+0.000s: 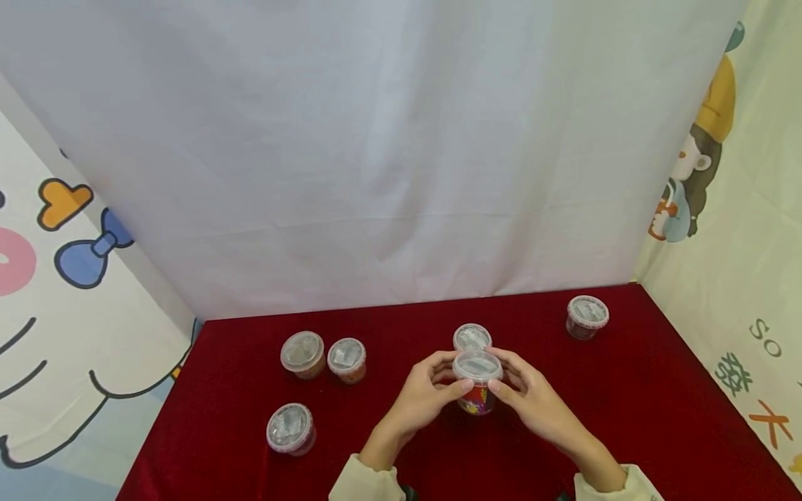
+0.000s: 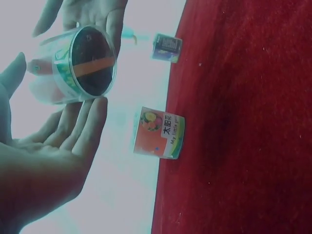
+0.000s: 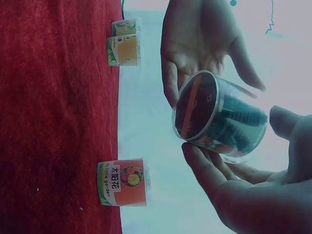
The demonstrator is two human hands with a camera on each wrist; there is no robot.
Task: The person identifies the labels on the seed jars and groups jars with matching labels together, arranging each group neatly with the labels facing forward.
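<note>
Both hands hold 1 cup [image 1: 477, 381] above the red table [image 1: 626, 396], near its middle. The left hand [image 1: 432, 393] grips it from 9 o'clock, the right hand [image 1: 526, 396] from 3 o'clock, equally near. The cup's axis is about upright, perhaps tilted. Another cup [image 1: 472, 337] stands just beyond at 12 o'clock. Fingers hide the held cup's label, and the wrist views are washed out.
</note>
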